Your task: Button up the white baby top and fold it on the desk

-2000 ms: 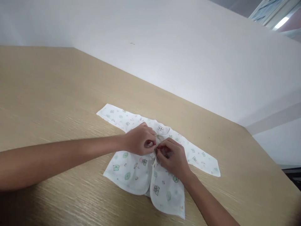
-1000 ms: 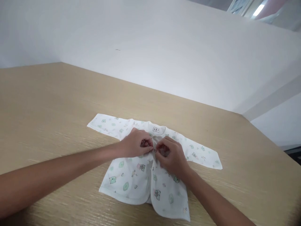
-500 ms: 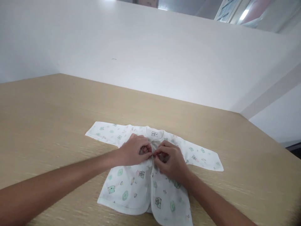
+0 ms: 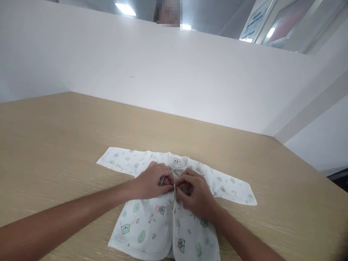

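Observation:
A small white baby shirt (image 4: 146, 224) with green and brown animal prints lies face up, both sleeves spread out sideways. Its front is split down the middle, and the lower edges part slightly near the hem. My left hand (image 4: 156, 181) pinches the left front edge below the neckline. Opposite it, my right hand (image 4: 194, 190) pinches the other front edge, fingertips almost touching those of the left. Whatever fastener lies between the fingertips is hidden. Inside the collar a printed label (image 4: 177, 161) shows.
The shirt rests on a wood-grain table (image 4: 67, 145). A white partition (image 4: 174, 79) rises along the far side and continues at the right. Beyond its top edge a person's head (image 4: 168, 12) is partly visible. A dark object (image 4: 338, 177) sits at the right edge.
The view has tilted up slightly, so everything sits lower in the picture, and a person's head now shows above the partition. Both hands keep their pinch on the shirt front.

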A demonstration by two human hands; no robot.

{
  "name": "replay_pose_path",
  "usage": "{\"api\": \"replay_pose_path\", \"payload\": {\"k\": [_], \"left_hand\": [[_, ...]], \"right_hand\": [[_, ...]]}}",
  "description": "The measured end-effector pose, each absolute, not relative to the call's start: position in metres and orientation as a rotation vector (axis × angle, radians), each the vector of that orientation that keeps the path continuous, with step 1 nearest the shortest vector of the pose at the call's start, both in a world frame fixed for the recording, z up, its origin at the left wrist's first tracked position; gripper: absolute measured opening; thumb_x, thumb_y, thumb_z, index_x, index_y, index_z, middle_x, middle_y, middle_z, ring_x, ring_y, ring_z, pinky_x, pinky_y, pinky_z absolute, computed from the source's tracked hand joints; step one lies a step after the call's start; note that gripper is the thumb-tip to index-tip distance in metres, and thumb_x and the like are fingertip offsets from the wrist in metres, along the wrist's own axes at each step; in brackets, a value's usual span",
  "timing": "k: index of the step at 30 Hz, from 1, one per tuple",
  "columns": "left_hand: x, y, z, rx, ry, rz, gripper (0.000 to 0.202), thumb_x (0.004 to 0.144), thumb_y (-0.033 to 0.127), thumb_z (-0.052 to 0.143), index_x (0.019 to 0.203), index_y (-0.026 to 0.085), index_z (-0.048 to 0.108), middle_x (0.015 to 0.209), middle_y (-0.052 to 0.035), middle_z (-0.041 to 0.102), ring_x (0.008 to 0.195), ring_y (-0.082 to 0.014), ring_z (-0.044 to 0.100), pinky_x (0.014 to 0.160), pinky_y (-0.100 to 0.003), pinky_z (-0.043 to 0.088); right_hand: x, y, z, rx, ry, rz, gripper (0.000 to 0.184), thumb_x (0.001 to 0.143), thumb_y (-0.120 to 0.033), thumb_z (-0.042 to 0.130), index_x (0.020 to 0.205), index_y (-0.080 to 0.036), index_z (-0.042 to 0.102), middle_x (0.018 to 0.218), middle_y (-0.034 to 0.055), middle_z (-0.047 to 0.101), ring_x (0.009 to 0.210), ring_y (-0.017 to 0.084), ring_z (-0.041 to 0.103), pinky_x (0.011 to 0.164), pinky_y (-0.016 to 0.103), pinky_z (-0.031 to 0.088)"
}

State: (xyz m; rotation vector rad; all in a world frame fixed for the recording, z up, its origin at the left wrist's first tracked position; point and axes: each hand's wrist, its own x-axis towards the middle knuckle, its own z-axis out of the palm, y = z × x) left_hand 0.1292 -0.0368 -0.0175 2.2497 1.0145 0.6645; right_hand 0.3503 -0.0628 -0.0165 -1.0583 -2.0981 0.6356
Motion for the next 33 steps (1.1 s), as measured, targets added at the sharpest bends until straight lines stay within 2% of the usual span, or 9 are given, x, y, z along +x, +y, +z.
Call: {"api": "replay_pose_path", "payload": {"k": [9,16,23,33], "left_hand": [[0.1299,-0.0356,-0.0188,2.283,1.009,0.726,0.006,0.085,0.021,0.074,0.081,0.022,0.070,0.076,0.0051,0.064,0.082,-0.0150,0.059,0.092,-0.038,0.038],[0.1293,-0.0361,-0.0201,2.298,0.991,0.748,0.005,0.084,0.020,0.072,0.080,0.023,0.072,0.076,0.0049,0.064,0.079,-0.0140,0.059,0.090,-0.036,0.038],[0.1291,-0.0407,-0.0165,2.273,0.967,0.798,0.014,0.088,0.033,0.073,0.079,0.023,0.071,0.073,0.0064,0.063,0.073,-0.0119,0.058,0.088,-0.035,0.038],[0.1277,-0.0399,-0.0170,2.324,0.918,0.786,0.008,0.091,0.025,0.064,0.083,0.023,0.068,0.074,0.0064,0.062,0.072,-0.0118,0.056,0.083,-0.033,0.039]], "right_hand": [[0.3508,-0.0635,-0.0146,-1.015,-2.123,0.652,0.012,0.082,-0.006,0.068,0.084,-0.018,0.068,0.091,0.0011,0.058,0.070,0.013,0.052,0.060,0.027,0.041],[0.3509,-0.0641,-0.0153,-1.027,-2.134,0.639,0.015,0.081,-0.002,0.066,0.080,-0.018,0.065,0.087,-0.0003,0.056,0.070,0.013,0.051,0.062,0.027,0.040],[0.3501,-0.0625,-0.0185,-1.004,-2.137,0.627,0.012,0.083,-0.008,0.067,0.078,-0.017,0.063,0.085,-0.0001,0.055,0.069,0.013,0.049,0.061,0.028,0.037],[0.3506,-0.0641,-0.0182,-1.016,-2.164,0.593,0.015,0.081,-0.004,0.067,0.078,-0.018,0.063,0.086,0.0008,0.056,0.072,0.015,0.049,0.063,0.028,0.038]]}}
